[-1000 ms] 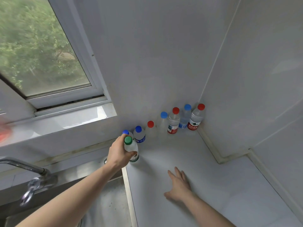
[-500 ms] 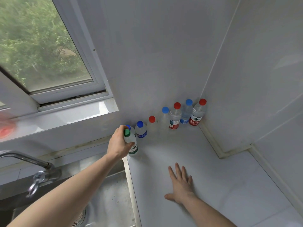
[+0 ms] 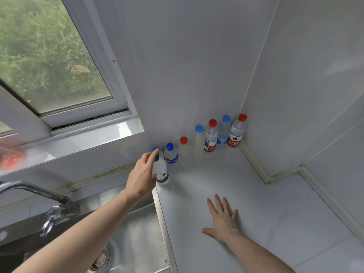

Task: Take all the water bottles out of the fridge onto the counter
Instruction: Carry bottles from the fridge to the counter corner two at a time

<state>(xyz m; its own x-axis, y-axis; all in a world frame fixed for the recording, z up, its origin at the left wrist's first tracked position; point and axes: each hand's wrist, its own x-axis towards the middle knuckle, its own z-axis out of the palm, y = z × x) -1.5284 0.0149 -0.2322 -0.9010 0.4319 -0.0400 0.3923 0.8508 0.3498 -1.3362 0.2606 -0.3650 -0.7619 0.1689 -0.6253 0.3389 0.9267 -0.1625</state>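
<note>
Green-cap bottle point(image 3: 160, 172): upright on the counter point(image 3: 266, 213), at its left edge next to the sink; clear, with a green and white label low on the body.
Left hand point(image 3: 142, 175): on the green-cap bottle's left side, thumb low near the label, a fingertip point(image 3: 155, 152) up by the cap; the fingers look loosened, and whether they grip it or only touch it I cannot tell.
Right hand point(image 3: 223, 218): flat on the counter, palm down, fingers spread, holding nothing, well apart from the bottles.
Nearest blue cap point(image 3: 154, 150): just behind the green-cap bottle and mostly hidden by it and the fingertip.
Small blue-cap bottle point(image 3: 171, 154): just right of that, blue label, against the back wall point(image 3: 177, 66).
Rest of the row: red-cap bottle point(image 3: 184, 148), then tall blue-cap bottle point(image 3: 198, 140), then red-label bottle point(image 3: 210, 137), then a blue-label bottle point(image 3: 223, 132), then the corner bottle point(image 3: 236, 133) with a red cap and red label, all upright and close together along the back wall, running right into the corner.
Sink point(image 3: 136, 233): steel, left of the counter, under the left forearm; drain strainer point(image 3: 99, 261) near the bottom edge.
Tap point(image 3: 39, 198): metal, at the left, its spout reaching toward the sink.
Window point(image 3: 49, 56): above the sink, greenery outside; a blurred red thing point(image 3: 10, 159) lies on the sill at the far left.
</note>
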